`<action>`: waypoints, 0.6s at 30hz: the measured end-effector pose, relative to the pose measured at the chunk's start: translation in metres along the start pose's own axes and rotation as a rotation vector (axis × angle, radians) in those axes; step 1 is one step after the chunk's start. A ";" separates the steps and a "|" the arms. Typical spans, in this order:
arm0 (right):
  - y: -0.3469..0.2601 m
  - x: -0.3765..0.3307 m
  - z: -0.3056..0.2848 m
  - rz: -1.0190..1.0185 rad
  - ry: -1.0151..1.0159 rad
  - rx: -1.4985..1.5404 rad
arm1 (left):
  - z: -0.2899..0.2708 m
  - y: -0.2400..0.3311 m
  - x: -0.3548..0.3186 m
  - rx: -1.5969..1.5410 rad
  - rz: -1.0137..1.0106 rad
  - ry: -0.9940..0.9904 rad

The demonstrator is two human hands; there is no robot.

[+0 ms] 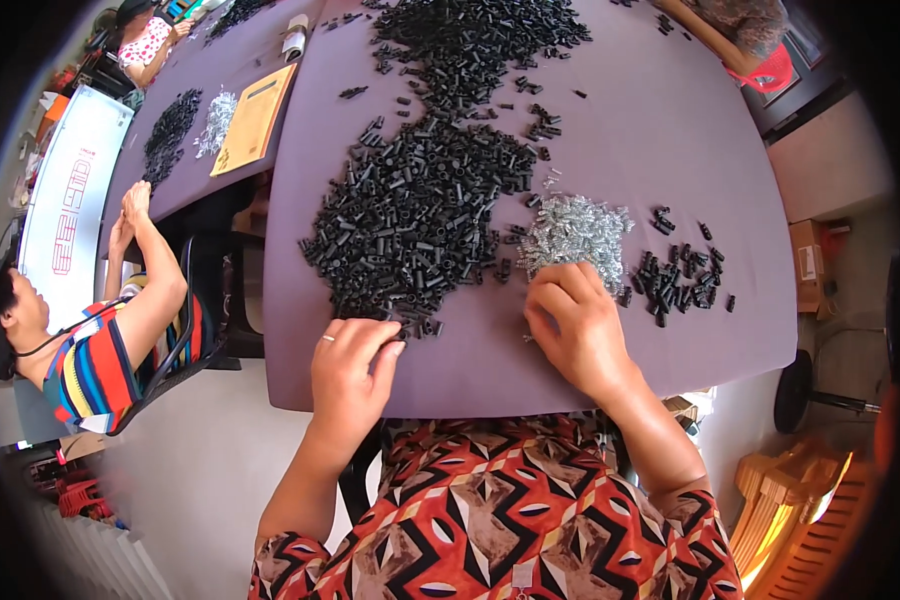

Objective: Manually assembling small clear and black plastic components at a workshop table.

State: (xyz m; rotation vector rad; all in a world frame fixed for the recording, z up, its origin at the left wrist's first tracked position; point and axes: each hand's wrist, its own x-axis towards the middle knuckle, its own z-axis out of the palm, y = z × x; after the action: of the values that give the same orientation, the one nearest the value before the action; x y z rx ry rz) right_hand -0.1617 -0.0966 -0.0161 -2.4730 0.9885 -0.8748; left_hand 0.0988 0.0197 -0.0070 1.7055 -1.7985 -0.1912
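My left hand (352, 368) is closed at the near edge of a big heap of small black tubular parts (410, 215). Thumb and forefinger pinch a small black tube at their tips, partly hidden by the fingers. Just in front of a pile of small silvery springs (575, 235), my right hand (578, 322) has its fingers bent and drawn together. A tiny silvery bit shows by its thumb, but what the fingers hold is too small to make out. Right of the springs lies a smaller group of black parts (680, 280).
Another heap of black parts (470, 45) covers the far table (710, 150). On the left, a person in a striped top (120, 350) works at an adjoining table with black parts, springs and a yellow board (255, 118). Other people sit at the far left and far right. Wooden chairs (790, 500) stand lower right.
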 end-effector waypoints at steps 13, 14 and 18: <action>-0.019 -0.035 -0.015 0.241 -0.048 0.446 | 0.009 0.013 0.026 0.154 0.107 -0.162; -0.018 -0.037 -0.015 0.246 -0.039 0.461 | 0.007 0.011 0.027 0.175 0.125 -0.196; -0.018 -0.039 -0.011 0.242 -0.034 0.492 | 0.008 0.016 0.033 0.198 0.152 -0.236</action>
State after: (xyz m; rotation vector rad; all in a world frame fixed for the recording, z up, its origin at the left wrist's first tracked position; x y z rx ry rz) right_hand -0.1822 -0.0578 -0.0147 -1.9079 0.9058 -0.8681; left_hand 0.0833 -0.0119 0.0066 1.7286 -2.1750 -0.1590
